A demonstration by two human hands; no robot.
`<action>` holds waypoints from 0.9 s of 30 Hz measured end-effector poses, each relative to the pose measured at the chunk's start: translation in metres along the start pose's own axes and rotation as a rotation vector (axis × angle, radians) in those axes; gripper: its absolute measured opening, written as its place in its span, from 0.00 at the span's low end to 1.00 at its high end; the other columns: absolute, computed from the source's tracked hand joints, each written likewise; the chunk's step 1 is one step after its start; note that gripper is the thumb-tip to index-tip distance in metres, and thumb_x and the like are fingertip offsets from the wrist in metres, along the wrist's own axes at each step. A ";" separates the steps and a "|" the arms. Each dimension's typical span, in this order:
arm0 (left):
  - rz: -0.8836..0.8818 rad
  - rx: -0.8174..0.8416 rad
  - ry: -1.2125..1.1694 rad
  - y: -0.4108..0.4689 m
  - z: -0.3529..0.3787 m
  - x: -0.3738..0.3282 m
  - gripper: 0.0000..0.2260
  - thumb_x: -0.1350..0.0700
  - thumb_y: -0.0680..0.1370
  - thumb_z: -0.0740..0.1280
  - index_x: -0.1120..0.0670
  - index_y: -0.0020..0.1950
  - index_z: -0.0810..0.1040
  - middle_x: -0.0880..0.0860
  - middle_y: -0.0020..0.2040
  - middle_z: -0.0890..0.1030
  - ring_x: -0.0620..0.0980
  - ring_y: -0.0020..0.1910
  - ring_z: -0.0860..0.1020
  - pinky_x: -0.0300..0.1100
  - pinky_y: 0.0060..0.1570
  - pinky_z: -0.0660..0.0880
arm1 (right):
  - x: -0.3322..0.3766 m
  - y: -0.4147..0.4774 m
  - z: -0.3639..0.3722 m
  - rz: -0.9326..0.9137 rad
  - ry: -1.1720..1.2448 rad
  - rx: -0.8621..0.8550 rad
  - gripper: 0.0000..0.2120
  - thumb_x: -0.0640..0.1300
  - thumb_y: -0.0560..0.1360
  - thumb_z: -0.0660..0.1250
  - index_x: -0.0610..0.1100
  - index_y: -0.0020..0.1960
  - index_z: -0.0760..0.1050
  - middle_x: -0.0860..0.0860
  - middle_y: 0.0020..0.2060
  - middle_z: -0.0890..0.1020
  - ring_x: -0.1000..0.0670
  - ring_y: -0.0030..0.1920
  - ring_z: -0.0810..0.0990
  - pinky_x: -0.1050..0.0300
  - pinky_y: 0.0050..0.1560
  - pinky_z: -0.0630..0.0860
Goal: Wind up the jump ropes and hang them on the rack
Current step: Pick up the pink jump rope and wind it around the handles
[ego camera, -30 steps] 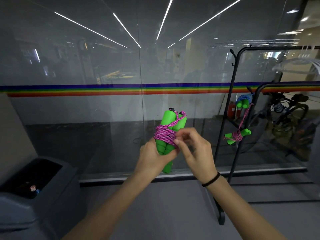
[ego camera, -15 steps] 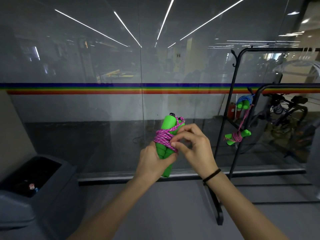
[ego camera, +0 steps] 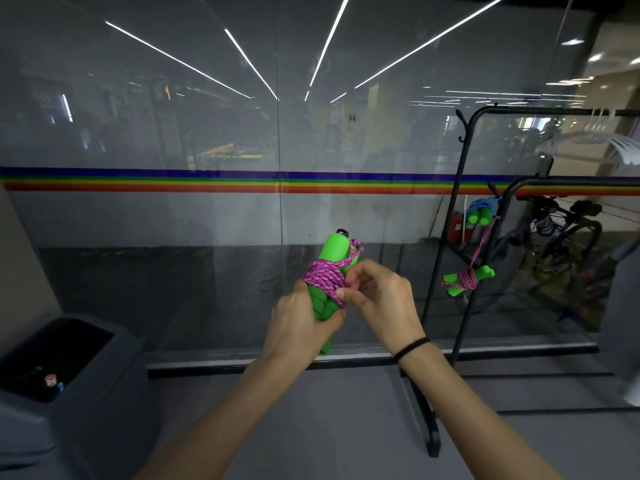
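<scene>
Left hand [ego camera: 304,323] clenched; right hand [ego camera: 381,299] pinching beside it.

A glass wall [ego camera: 207,133] fills the view from 9 to 3 o'clock, mirroring ceiling light strips [ego camera: 329,39] that fan out from 12; a rainbow stripe [ego camera: 173,181] crosses it level at mid-height; its black base rail [ego camera: 242,368] meets the grey floor [ego camera: 311,427] at 6; a dark bin [ego camera: 69,375] stands at 8; bicycles [ego camera: 561,223] show dimly behind the glass at 3.
</scene>
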State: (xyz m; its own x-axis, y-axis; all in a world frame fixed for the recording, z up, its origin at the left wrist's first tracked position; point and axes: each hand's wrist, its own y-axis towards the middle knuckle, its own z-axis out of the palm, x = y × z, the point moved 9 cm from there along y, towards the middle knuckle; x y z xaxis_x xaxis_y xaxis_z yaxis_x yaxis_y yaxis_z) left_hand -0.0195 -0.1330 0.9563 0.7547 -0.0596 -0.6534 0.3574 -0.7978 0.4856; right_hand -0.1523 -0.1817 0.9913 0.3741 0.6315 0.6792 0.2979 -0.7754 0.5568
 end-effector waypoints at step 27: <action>-0.122 0.225 -0.202 -0.028 0.014 0.021 0.10 0.49 0.66 0.74 0.50 0.36 0.75 0.51 0.36 0.83 0.48 0.38 0.81 0.42 0.37 0.76 | 0.019 -0.021 0.037 -0.078 -0.491 0.190 0.08 0.34 0.73 0.57 0.43 0.45 0.57 0.38 0.48 0.76 0.35 0.44 0.76 0.53 0.37 0.59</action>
State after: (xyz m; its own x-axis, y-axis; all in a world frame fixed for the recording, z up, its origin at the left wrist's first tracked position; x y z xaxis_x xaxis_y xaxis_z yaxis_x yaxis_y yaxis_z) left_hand -0.0216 -0.1199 0.9212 0.5816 -0.0554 -0.8116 0.2906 -0.9177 0.2709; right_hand -0.1189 -0.1541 0.9746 0.6980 0.6452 0.3105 0.4777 -0.7427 0.4693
